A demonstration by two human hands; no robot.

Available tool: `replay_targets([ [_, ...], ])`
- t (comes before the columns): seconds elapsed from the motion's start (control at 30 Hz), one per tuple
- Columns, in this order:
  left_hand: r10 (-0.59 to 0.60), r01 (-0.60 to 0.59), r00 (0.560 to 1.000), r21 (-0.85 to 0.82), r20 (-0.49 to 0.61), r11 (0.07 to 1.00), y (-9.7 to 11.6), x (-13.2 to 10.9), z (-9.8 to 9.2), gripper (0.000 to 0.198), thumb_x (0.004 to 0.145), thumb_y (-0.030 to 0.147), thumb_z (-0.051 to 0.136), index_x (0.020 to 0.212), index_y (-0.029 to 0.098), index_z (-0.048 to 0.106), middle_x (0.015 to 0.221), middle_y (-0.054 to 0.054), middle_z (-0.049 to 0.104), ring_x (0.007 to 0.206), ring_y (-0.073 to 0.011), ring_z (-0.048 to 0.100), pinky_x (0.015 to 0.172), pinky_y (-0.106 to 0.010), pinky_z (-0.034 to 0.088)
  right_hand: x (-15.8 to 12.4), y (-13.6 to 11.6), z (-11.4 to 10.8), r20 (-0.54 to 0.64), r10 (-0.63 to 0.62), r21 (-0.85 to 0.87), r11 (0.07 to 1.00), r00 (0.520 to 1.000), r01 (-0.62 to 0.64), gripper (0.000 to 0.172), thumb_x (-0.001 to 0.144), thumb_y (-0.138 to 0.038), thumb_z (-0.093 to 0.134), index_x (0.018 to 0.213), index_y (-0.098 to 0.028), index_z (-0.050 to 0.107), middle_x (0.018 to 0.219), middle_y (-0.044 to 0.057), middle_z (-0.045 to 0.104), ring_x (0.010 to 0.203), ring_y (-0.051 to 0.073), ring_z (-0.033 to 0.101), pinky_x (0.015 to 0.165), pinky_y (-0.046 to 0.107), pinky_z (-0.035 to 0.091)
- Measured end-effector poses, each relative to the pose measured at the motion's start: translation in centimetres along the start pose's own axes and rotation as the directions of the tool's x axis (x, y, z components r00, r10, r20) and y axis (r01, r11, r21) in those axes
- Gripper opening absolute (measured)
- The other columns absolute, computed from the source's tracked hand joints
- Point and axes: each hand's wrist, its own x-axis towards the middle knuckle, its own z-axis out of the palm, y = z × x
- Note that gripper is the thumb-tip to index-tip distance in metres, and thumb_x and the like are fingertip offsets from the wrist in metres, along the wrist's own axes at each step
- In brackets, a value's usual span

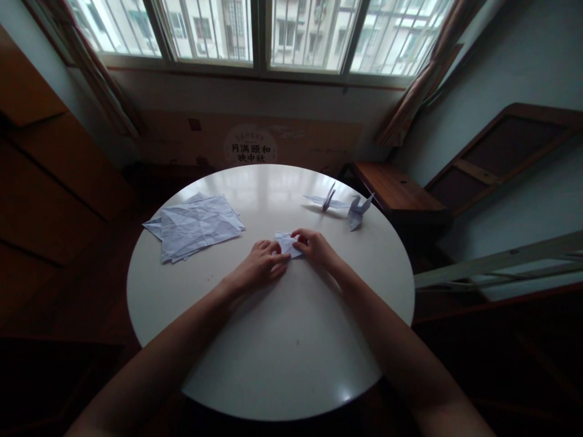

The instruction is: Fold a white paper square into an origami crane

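A small folded piece of white paper (286, 244) lies at the middle of the round white table (291, 340), between my two hands. At its left edge my left hand (263, 262) is curled, thumb and fingertips against the paper. My right hand (315, 247) pinches the paper's right side between thumb and forefinger. Part of the paper is hidden under my fingers. Beyond my right hand, two folded paper cranes stand on the table: one with spread wings (328, 200) and another nearer the edge (357, 212).
A loose stack of creased white sheets (200, 224) lies at the table's left. Past the table's right side stands a brown wooden bench (387, 185). A long printed box (310, 136) rests under the barred window (305, 33), with curtains on both sides.
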Motion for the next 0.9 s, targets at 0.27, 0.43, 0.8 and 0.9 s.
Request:
replay_targets([
  [0.27, 0.019, -0.015, 0.997, -0.062, 0.076, 0.998, 0.4, 0.0, -0.2, 0.031, 0.093, 0.031, 0.052, 0.121, 0.023, 0.060, 0.134, -0.007, 0.056, 0.122, -0.0233, 0.053, 0.114, -0.047, 0.026, -0.1, -0.3, 0.6, -0.053, 0.020, -0.064, 0.998, 0.998, -0.023, 0.025, 0.082, -0.019, 0.064, 0.107, -0.020, 0.066, 0.076, 0.000, 0.064, 0.065, 0.012, 0.055, 0.065, 0.023, 0.041],
  [0.43, -0.023, 0.022, 0.999, 0.030, 0.046, 0.999, 1.0, 0.0, -1.2, 0.034, 0.091, 0.038, 0.056, 0.118, 0.020, 0.062, 0.125, -0.009, 0.061, 0.116, -0.0259, 0.056, 0.109, -0.045, 0.034, 0.2, 0.0, 0.2, -0.128, 0.060, -0.083, 0.994, 0.990, -0.071, 0.018, 0.082, -0.024, 0.067, 0.098, -0.017, 0.069, 0.077, 0.002, 0.064, 0.067, 0.013, 0.056, 0.066, 0.024, 0.043],
  [0.8, -0.026, 0.026, 1.000, 0.041, 0.016, 0.999, 0.7, 0.2, -0.9, 0.017, 0.090, 0.031, 0.059, 0.099, 0.021, 0.069, 0.109, -0.006, 0.065, 0.101, -0.0233, 0.058, 0.095, -0.042, 0.041, 0.0, -0.8, 0.1, -0.064, 0.118, -0.211, 0.969, 0.991, -0.129, 0.014, 0.086, -0.028, 0.064, 0.083, -0.017, 0.073, 0.084, 0.004, 0.065, 0.073, 0.014, 0.058, 0.071, 0.026, 0.040],
  [0.9, -0.041, 0.041, 0.999, 0.044, 0.010, 0.998, 0.7, 0.2, -0.8, 0.015, 0.090, 0.024, 0.056, 0.098, 0.021, 0.069, 0.109, -0.006, 0.066, 0.100, -0.0226, 0.059, 0.092, -0.041, 0.042, 0.0, -1.0, 0.2, -0.046, 0.130, -0.245, 0.960, 0.990, -0.138, 0.017, 0.086, -0.032, 0.063, 0.084, -0.018, 0.072, 0.085, 0.005, 0.065, 0.075, 0.015, 0.057, 0.071, 0.026, 0.039],
])
